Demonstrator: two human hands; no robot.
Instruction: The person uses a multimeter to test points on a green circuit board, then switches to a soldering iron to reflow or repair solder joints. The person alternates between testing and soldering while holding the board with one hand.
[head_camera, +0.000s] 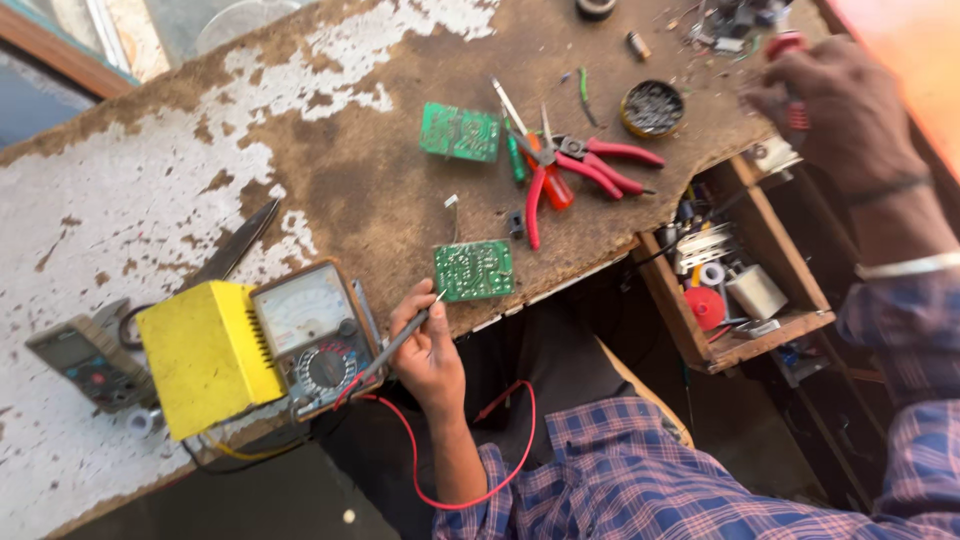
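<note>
Circuit board (474, 270) lies at the table's (150, 190) near edge; the left hand (428, 350) pinches a probe (400, 338) whose tip touches it, beside the meter (315, 335). Farther off, the right hand (845, 110) is closed round a red-handled tool (790, 60) past the pliers (590, 165)

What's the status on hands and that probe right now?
Left hand grips probe, tip on near green circuit board. Right hand holds red-handled tool at bench's far corner. Pliers beyond the board, clear of it.
</note>
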